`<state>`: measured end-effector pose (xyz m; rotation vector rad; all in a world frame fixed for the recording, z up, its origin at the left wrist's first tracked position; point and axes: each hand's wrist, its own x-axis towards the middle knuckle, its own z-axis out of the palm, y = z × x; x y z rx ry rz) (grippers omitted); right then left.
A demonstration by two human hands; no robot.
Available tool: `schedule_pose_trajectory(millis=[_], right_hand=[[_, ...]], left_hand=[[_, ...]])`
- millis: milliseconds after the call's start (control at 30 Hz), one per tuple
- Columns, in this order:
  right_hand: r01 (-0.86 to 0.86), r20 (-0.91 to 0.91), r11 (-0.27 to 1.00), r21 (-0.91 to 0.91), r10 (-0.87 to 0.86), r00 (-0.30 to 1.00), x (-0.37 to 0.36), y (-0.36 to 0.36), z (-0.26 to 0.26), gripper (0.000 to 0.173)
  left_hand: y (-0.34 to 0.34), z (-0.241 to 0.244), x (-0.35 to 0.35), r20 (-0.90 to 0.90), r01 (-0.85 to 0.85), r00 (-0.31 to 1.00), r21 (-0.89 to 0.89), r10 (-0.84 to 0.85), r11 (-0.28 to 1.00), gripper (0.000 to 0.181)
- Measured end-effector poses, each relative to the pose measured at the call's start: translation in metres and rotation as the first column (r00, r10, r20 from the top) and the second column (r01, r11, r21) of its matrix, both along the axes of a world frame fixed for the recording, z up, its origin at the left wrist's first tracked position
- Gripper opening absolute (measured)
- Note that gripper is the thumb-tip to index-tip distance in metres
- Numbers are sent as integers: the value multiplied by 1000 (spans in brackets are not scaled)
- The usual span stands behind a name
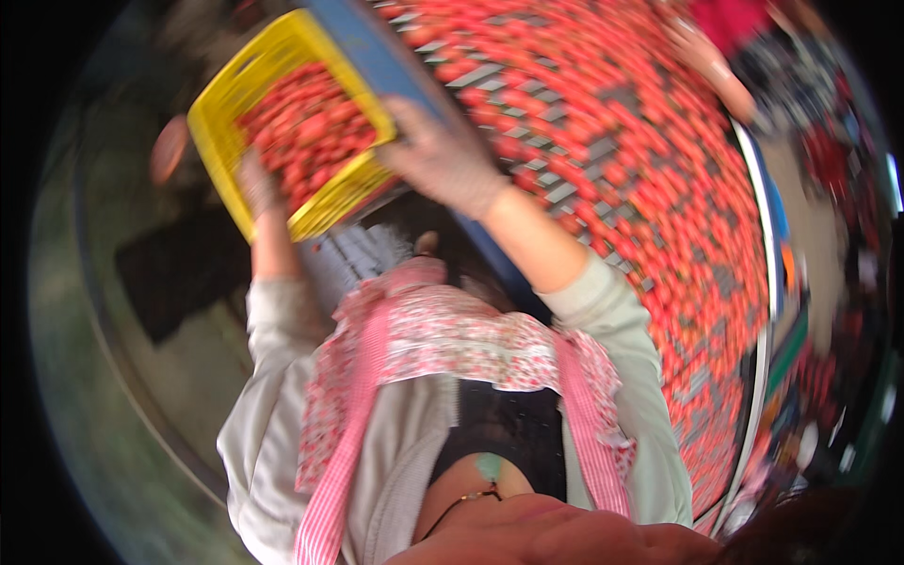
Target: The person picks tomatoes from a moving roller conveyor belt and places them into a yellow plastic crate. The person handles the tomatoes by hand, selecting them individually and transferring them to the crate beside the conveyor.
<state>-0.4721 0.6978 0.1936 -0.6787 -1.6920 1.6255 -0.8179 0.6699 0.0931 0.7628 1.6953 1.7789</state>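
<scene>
A yellow plastic crate [212, 131] partly filled with small red tomatoes [311, 127] is held in front of me, left of a sorting conveyor. My left hand [258, 185] reaches over its near left wall, with the fingers blurred against the inner side. On the right, my right hand [441, 159] grips the crate's corner and rim. Thin, pale gloves seem to cover both hands. The crate's underside and what bears its weight are hidden.
Many red tomatoes [621, 162] spread over the conveyor's grey slats. A blue side rail [381, 49] runs along its near edge and a white rail [752, 183] along the far side. Another person's arm [713, 74] reaches over the tomatoes. A dark object [183, 272] lies lower left.
</scene>
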Motion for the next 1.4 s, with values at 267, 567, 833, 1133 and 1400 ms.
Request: schedule_pose_trajectory(millis=[267,567,833,1133,1400], right_hand=[[399,454,631,665,-766,455,203,-86,-65,47],[556,756,650,518,-652,58,323,-306,-90,51],[772,687,294,563,-686,-240,366,-367,-127,58],[791,551,-25,611,-703,-449,373,-365,-142,43],[781,531,-63,621,-700,-478,366,-364,-135,35]], left_hand=[[37,0,221,-684,376,696,90,-217,922,49],[54,-9,484,-849,848,-107,-350,-517,398,40],[121,-45,556,-528,602,-382,-765,-759,229,39],[87,-36,599,-606,620,-624,-768,-492,160,41],[90,-26,585,-403,692,-381,-721,-832,33,44]])
